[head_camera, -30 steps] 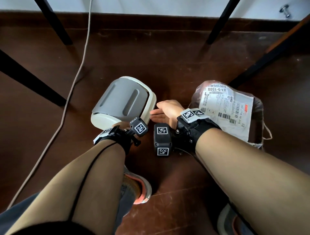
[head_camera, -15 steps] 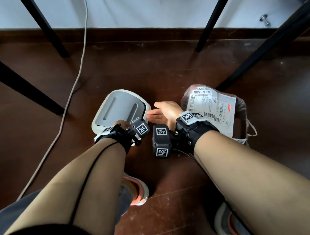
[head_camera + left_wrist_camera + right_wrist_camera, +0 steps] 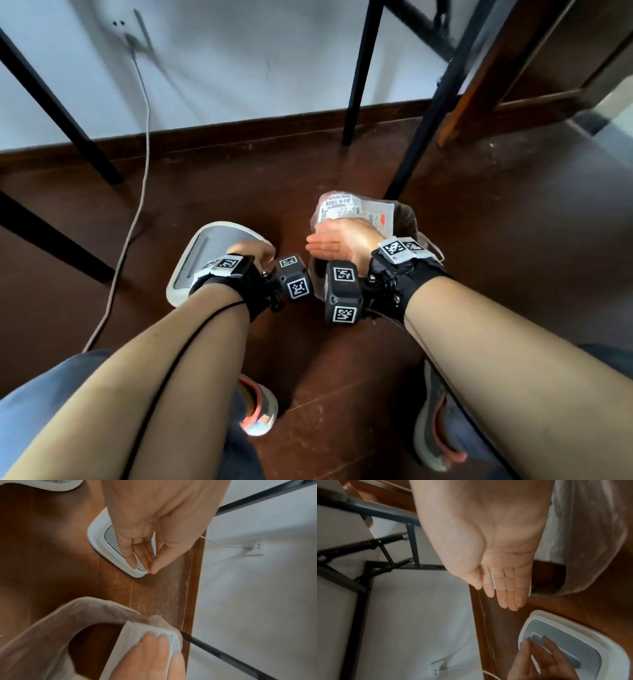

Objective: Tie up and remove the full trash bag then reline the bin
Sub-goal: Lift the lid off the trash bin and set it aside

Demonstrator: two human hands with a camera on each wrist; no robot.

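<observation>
While the left hand lies over the near edge of the white bin lid, its fingers hang loosely curved above the grey centre panel and close on nothing; the left wrist view shows thumb and fingertips nearly meeting at the lid's white rim, though whether they actually touch it is hard to tell. The lid lies flat on the dark wooden floor, grey face up.

The right hand is held flat, fingers straight and together, thumb alongside, pointing toward the lid. It grips nothing. In the head view it sits in front of the full trash bag, a translucent brownish bag standing on the floor just right of the lid, with a white shipping label showing through its top. The left wrist view shows the bag's upper edge as a crumpled rim with pale paper beside the right fingertips, which seem to lie against it.

Black metal bench legs stand behind the bag and at the left. A white cable runs from a wall socket down across the floor past the lid. Two grey shoes with orange trim show between the forearms near the bottom edge.
</observation>
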